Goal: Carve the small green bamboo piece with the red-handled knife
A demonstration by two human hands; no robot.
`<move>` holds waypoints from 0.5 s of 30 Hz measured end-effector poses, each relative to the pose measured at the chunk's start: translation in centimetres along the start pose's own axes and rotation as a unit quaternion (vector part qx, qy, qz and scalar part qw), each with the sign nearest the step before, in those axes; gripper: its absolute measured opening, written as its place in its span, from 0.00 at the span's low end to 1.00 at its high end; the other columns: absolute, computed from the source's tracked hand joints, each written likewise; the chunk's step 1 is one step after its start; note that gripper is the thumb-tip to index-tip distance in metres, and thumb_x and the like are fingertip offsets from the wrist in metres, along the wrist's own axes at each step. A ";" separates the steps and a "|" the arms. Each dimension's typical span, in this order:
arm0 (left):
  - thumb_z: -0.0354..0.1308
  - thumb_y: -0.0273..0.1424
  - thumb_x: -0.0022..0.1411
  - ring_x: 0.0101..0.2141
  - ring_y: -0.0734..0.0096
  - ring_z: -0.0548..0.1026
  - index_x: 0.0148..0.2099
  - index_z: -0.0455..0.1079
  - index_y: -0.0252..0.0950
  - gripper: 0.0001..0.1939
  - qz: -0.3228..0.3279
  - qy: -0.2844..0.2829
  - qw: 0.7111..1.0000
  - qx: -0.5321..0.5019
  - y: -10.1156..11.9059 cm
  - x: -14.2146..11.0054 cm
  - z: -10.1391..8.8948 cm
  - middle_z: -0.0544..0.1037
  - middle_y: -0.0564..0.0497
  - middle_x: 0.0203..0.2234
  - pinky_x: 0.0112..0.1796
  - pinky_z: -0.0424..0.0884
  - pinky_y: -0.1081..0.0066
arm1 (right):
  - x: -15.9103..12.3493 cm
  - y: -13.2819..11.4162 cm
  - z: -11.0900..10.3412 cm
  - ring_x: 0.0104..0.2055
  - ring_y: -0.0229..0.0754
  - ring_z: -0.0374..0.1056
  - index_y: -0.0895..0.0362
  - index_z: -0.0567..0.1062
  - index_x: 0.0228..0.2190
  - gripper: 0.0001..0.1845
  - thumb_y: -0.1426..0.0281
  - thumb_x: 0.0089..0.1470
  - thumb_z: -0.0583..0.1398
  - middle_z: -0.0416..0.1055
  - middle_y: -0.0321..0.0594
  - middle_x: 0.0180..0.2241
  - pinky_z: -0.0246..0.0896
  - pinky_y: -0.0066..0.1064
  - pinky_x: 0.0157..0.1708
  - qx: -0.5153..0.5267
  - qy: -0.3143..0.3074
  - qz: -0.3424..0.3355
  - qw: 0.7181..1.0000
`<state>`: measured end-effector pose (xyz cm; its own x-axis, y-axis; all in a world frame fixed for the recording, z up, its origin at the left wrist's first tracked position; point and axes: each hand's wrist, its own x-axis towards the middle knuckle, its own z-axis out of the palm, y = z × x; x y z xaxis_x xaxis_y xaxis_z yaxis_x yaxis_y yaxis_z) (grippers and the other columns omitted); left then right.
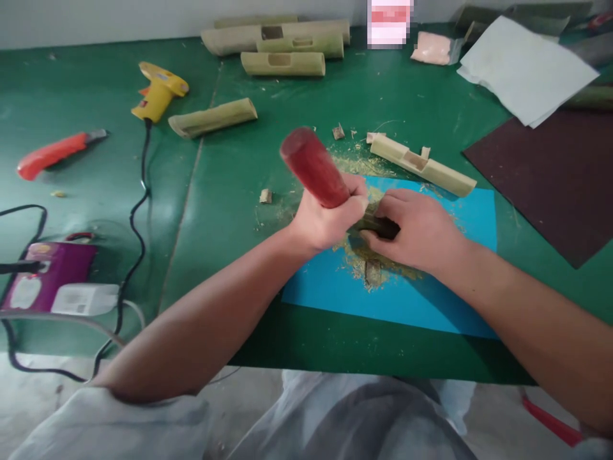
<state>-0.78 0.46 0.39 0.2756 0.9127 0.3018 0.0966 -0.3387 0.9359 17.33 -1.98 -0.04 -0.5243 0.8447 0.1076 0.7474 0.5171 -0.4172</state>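
Observation:
My left hand [329, 214] is wrapped round the thick red handle [313, 166] of a tool, which tilts up toward the left; the tool's working end is hidden by the fingers. Close beside it, my right hand [414, 223] grips a short dark greenish bamboo piece [376, 223] between thumb and fingers. Both hands are over a blue sheet [316, 287] strewn with yellowish shavings [400, 268]. A small bamboo chip [372, 273] lies just below the hands. Beyond them, a pale bamboo tube [443, 174] with a rectangular notch rests on the sheet's far edge.
Several notched bamboo tubes [292, 64] lie at the back, another bamboo tube [213, 119] nearer. To the left are a yellow glue gun [160, 92], an orange-red utility knife [55, 155] and a purple power strip [67, 268] with cords. White sheets [529, 70] and a dark brown sheet [555, 179] lie right.

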 end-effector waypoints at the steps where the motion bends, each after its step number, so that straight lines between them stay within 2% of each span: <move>1: 0.52 0.24 0.48 0.18 0.79 0.57 0.17 0.59 0.38 0.11 -0.006 0.028 1.000 -0.005 0.0 0.0 0.1 0.60 0.57 0.13 0.22 0.53 0.69 | 0.0 0.0 0.0 0.35 0.46 0.66 0.54 0.70 0.28 0.09 0.62 0.56 0.61 0.73 0.44 0.32 0.51 0.37 0.33 -0.005 0.003 -0.003 1.000; 2: 0.53 0.24 0.48 0.18 0.79 0.57 0.17 0.60 0.39 0.11 -0.007 0.059 0.998 -0.009 -0.1 0.0 0.2 0.60 0.57 0.14 0.22 0.54 0.69 | 0.0 -0.1 0.1 0.35 0.46 0.66 0.54 0.70 0.28 0.09 0.63 0.55 0.61 0.73 0.44 0.32 0.51 0.37 0.33 -0.011 0.010 -0.006 1.000; 4: 0.53 0.24 0.49 0.19 0.78 0.59 0.17 0.60 0.39 0.11 -0.003 0.085 0.996 -0.019 -0.1 0.1 0.4 0.59 0.57 0.14 0.23 0.56 0.68 | -0.1 -0.2 0.2 0.35 0.46 0.66 0.53 0.70 0.28 0.08 0.63 0.54 0.61 0.73 0.44 0.32 0.50 0.36 0.33 -0.022 0.026 -0.010 0.999; 15: 0.57 0.24 0.54 0.20 0.77 0.58 0.19 0.60 0.39 0.14 0.041 0.085 0.995 0.029 -1.0 0.1 0.4 0.60 0.57 0.15 0.26 0.57 0.66 | -0.3 -0.5 0.4 0.35 0.45 0.66 0.54 0.72 0.30 0.08 0.62 0.57 0.60 0.74 0.44 0.32 0.49 0.36 0.33 -0.060 0.039 -0.023 0.997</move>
<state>-0.43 0.82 -0.62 0.1201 0.9052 0.4077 0.1367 -0.4218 0.8963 16.99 -2.51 -0.22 -0.5294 0.8254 0.1963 0.7693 0.5645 -0.2992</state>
